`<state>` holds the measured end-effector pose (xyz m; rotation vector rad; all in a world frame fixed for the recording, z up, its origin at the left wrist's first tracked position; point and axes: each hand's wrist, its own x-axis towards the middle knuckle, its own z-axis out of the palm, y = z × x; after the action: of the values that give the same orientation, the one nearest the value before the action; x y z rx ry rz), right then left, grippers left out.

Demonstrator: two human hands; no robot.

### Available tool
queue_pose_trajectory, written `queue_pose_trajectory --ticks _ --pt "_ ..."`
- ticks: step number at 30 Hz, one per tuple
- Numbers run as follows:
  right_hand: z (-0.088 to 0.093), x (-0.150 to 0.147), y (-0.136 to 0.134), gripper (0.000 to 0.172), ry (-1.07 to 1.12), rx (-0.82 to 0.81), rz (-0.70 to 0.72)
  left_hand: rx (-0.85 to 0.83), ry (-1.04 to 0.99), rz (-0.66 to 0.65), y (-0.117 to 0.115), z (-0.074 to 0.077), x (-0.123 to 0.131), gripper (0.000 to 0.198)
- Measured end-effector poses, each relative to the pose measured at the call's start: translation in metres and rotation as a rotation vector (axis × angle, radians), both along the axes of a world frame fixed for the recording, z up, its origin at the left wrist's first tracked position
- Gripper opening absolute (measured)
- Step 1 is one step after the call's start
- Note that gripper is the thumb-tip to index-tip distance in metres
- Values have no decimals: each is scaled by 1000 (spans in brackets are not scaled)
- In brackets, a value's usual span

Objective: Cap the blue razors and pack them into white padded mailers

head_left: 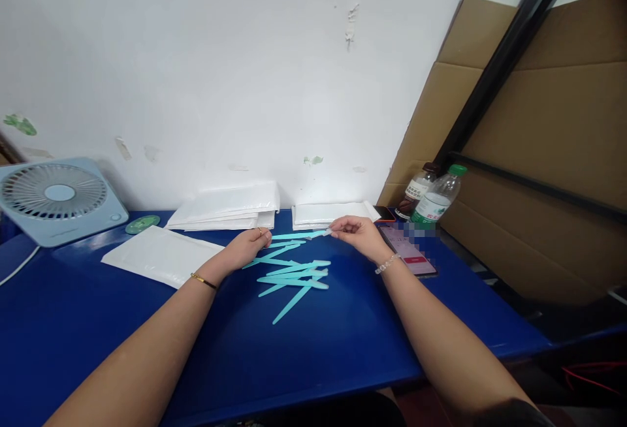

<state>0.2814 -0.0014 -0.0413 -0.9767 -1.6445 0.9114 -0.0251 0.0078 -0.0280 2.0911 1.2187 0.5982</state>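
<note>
Several thin turquoise sticks with pale ends, like small razors [294,281], lie crisscrossed on the blue table [313,355] between my hands. One turquoise stick [294,236] stretches from hand to hand at the far side of the pile. My left hand [249,246] is closed on its left end. At its pale right end, my right hand [356,234] pinches with thumb and finger. A white padded envelope [159,256] lies partly behind my left wrist.
White envelopes [225,207] are stacked along the wall, with another stack [333,213] beside them. A fan [61,198] and a green disc [142,224] are at left. Bottles [434,204] and a phone [411,257] are at right, near cardboard [548,120].
</note>
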Motion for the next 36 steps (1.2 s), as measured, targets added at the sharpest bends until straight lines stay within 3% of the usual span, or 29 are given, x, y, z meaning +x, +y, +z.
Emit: queue_pose_trajectory --ticks 10,15,21,24,28,32,36 --pt "3 -5 -6 25 -51 -138 126 20 105 -74 -10 8 8 40" --pt "4 4 -6 23 -333 -158 285 140 249 -69 -11 7 1 27" --pt "-8 -25 10 15 -597 214 -60 219 356 -95 -10 1 2 17" --pt "-14 -48 22 15 -797 359 -86 239 383 -90 -9 -2 3 17" --pt "-14 -60 27 10 -957 398 -121 217 334 -67 -9 -1 3 16" --pt "-9 -47 17 8 -825 330 -164 199 257 38 -11 4 3 17" --pt "-2 -30 6 18 -522 142 -77 198 219 73 -13 7 4 19"
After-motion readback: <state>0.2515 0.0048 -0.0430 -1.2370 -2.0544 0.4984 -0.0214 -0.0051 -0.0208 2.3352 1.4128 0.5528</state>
